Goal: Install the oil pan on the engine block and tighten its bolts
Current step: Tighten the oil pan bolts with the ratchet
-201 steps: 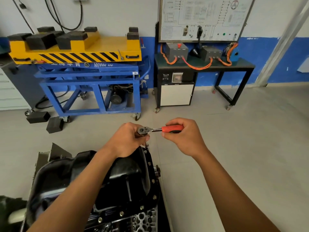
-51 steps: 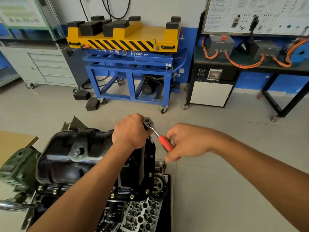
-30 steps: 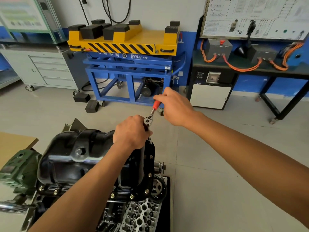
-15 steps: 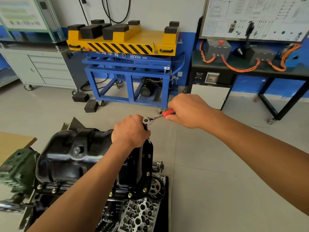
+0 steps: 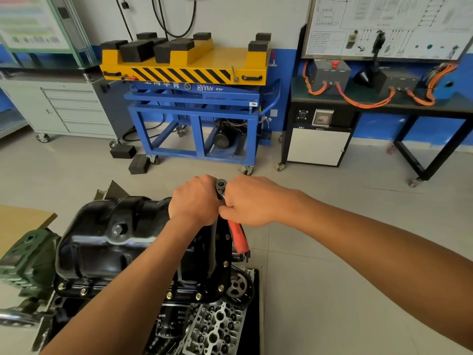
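Two hands share one tool. Your right hand (image 5: 252,201) is clenched round the upper handle of the ratchet wrench (image 5: 220,187), and the red-sleeved end pokes out below your fist toward you. Your left hand (image 5: 194,201) is curled just under the chrome head, steadying it. Your fingers hide the socket and the bolt beneath.

Both fists meet at the far right corner of the black oil pan (image 5: 102,242). The pan sits seated on the engine block (image 5: 210,329), near and left of centre. Flange bolts (image 5: 198,295) are already in along its near and right edges.

The likeliest slip is at the socket. If your left hand lets the head tilt while you pull, it can ride off the bolt and round the hex. Your right knuckles would then drop onto the flange or toward the sprocket (image 5: 238,286) at the near right corner.

The handle lies close along the pan's right wall, so the swing looks short, and forcing a longer arc could jam the grip against the pan. Leaning hard on this one corner before the other bolts are snug could pull the thin flange unevenly and spoil the seal.
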